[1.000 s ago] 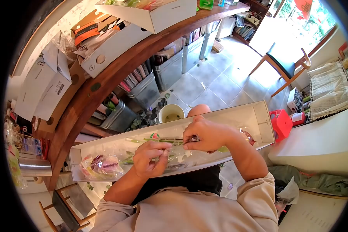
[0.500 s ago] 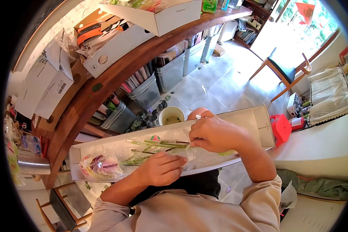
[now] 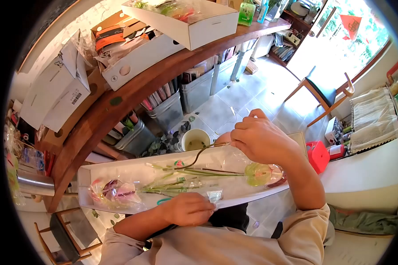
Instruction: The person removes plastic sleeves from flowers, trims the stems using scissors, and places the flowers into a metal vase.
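Holding, right side: right hand [image 3: 263, 139] grasps the dark stem [image 3: 202, 153], fingers closed on its upper end, above the box's far edge.
Holding, left side: left hand [image 3: 188, 210] has a small clear plastic scrap [image 3: 215, 195] pinched at the fingertips, over the near edge.
Dark stem: bends in a clear curve from the right fingers down into the long white cardboard box [image 3: 119, 167]; lower part lies by the green stems [image 3: 208, 173]. Exact tip hard to pick out.
Box contents: green anthurium bloom [image 3: 257, 173] under clear film toward the right end, pink wrapped bloom [image 3: 119, 193] at the left end, stems between, pointing both ways.
Step in hand, my read: getting one stem clear of the rest.
Stem handling: looks springy but could kink at the bend; raise along its own line, not sideways.
Snag risk: stems and film overlap, so free the low end first. A hard pull could drag neighbours.
Bloom care: keep right forearm off the green anthurium, it sits just beside it. Petals probably bruise easily.
Left-hand job: park the scrap, then steady the stems.
Beyond box: white bucket [image 3: 196, 134] on the floor, near the stem; don't clip it.
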`<action>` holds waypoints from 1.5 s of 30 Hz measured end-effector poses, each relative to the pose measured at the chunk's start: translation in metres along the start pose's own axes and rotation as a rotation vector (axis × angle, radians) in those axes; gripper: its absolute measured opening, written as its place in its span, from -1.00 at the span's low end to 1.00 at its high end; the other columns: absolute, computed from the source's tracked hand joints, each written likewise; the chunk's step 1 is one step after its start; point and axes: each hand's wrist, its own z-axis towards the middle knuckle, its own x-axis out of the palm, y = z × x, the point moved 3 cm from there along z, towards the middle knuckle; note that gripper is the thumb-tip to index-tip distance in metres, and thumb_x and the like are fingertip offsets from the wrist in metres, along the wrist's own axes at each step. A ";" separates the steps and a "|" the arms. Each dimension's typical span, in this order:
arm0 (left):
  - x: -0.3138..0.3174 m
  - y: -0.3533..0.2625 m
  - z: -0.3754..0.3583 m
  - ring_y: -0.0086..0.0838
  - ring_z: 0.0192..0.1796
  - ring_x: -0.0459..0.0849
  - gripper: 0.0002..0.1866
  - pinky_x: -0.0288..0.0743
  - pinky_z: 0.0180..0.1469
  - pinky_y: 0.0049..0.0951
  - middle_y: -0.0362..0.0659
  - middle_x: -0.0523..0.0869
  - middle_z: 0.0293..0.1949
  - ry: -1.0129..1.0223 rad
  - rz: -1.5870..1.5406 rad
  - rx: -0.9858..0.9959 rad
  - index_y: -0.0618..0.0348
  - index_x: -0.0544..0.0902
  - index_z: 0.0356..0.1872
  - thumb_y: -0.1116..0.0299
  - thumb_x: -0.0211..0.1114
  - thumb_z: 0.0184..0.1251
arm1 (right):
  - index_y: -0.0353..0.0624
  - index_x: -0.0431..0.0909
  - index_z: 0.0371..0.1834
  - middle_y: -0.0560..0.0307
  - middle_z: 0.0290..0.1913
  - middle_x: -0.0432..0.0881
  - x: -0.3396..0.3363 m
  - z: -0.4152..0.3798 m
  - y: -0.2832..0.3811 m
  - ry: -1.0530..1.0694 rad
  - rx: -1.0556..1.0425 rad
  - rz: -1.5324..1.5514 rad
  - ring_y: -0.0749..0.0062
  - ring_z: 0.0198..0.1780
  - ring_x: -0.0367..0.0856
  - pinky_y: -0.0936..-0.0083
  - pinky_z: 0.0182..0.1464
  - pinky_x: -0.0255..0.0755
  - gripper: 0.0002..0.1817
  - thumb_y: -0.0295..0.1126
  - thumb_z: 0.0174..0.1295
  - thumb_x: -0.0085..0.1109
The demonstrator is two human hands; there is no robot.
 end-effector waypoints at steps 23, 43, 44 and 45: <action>-0.070 0.046 0.018 -0.43 -0.31 0.62 -0.84 0.51 -0.24 -0.39 -0.12 0.77 -0.13 0.017 0.144 -0.658 0.28 0.73 -0.05 0.47 0.41 0.43 | -0.09 0.57 -0.43 0.28 -0.29 0.56 -0.083 0.030 0.079 -0.450 -0.427 -0.564 0.41 0.03 0.65 0.04 0.58 0.29 -0.90 -0.46 0.04 0.33; -0.102 0.010 0.030 -0.24 -0.43 0.62 -0.82 0.49 -0.38 -0.35 -0.03 0.65 -0.34 -0.377 0.458 -0.425 0.33 0.63 -0.06 0.64 0.35 0.36 | -0.35 0.68 0.10 0.06 -0.11 0.77 0.013 0.077 0.126 -0.612 -0.182 1.024 0.60 -0.22 0.63 0.58 -0.21 0.53 -0.75 -0.49 0.43 0.35; -0.102 0.007 0.030 -0.27 -0.42 0.62 -0.84 0.49 -0.36 -0.36 -0.03 0.65 -0.33 -0.409 0.435 -0.453 0.32 0.62 -0.07 0.63 0.35 0.38 | -0.36 0.67 0.10 0.07 -0.13 0.76 0.013 0.080 0.129 -0.577 -0.185 1.065 0.61 -0.22 0.64 0.58 -0.18 0.54 -0.76 -0.49 0.46 0.33; -0.101 0.003 0.030 -0.29 -0.40 0.62 -0.85 0.50 -0.34 -0.37 -0.03 0.64 -0.32 -0.444 0.410 -0.479 0.32 0.62 -0.07 0.63 0.34 0.39 | -0.37 0.67 0.10 0.08 -0.15 0.76 0.010 0.082 0.132 -0.540 -0.186 1.104 0.61 -0.21 0.64 0.59 -0.16 0.55 -0.78 -0.49 0.48 0.30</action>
